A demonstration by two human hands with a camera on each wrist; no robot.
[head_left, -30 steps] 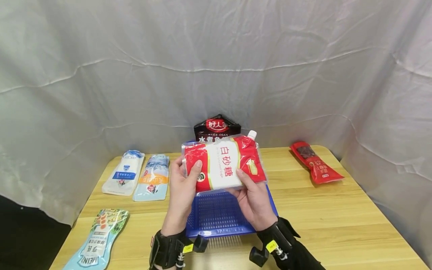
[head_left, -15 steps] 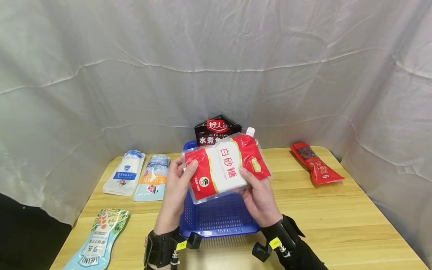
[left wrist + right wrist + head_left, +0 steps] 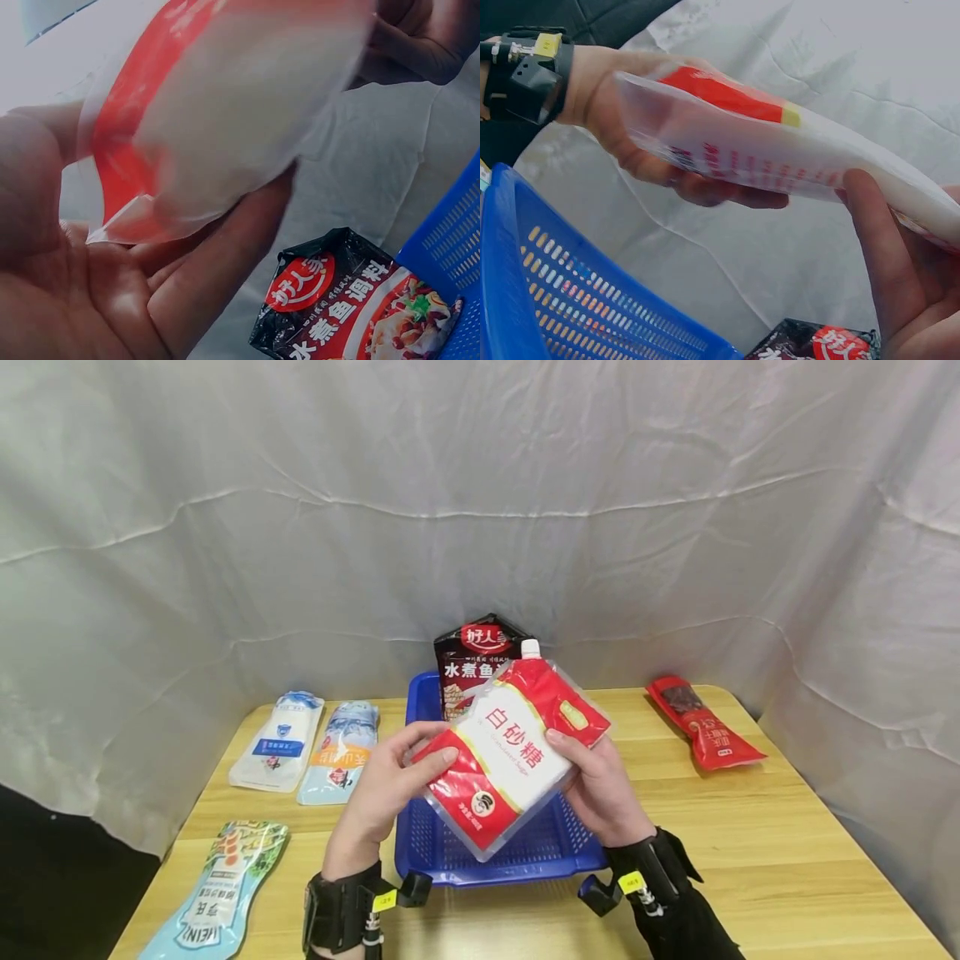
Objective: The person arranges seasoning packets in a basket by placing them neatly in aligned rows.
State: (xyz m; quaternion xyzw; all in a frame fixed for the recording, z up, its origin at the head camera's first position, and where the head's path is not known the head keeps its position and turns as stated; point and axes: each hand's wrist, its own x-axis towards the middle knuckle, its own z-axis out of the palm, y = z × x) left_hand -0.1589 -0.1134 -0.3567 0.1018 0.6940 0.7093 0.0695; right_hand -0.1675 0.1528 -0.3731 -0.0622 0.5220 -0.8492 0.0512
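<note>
Both hands hold a red and white pouch of granulated sugar (image 3: 517, 743) with a white spout cap, tilted above the blue basket (image 3: 517, 870). The left hand (image 3: 393, 781) pinches its lower left end, thumb on the front face. On the opposite edge the right hand (image 3: 600, 785) grips it, thumb on the front and fingers behind. In the left wrist view the pouch (image 3: 225, 112) lies between thumb and fingers. From the right wrist, its printed back (image 3: 765, 157) shows with a finger pressed on it. A black seasoning packet (image 3: 483, 652) stands upright at the basket's back end.
At the left of the wooden table (image 3: 720, 860) lie a white and blue pouch (image 3: 277, 743), a blue and orange pouch (image 3: 341, 756) and a Heinz pouch (image 3: 221, 893). A red snack packet (image 3: 701, 722) lies at the back right. Grey cloth (image 3: 480, 510) hangs behind.
The sugar pouch has turned, its left end swinging down toward the person and its cap shifting left. The left hand has lowered with it; more of the basket and black packet shows.
</note>
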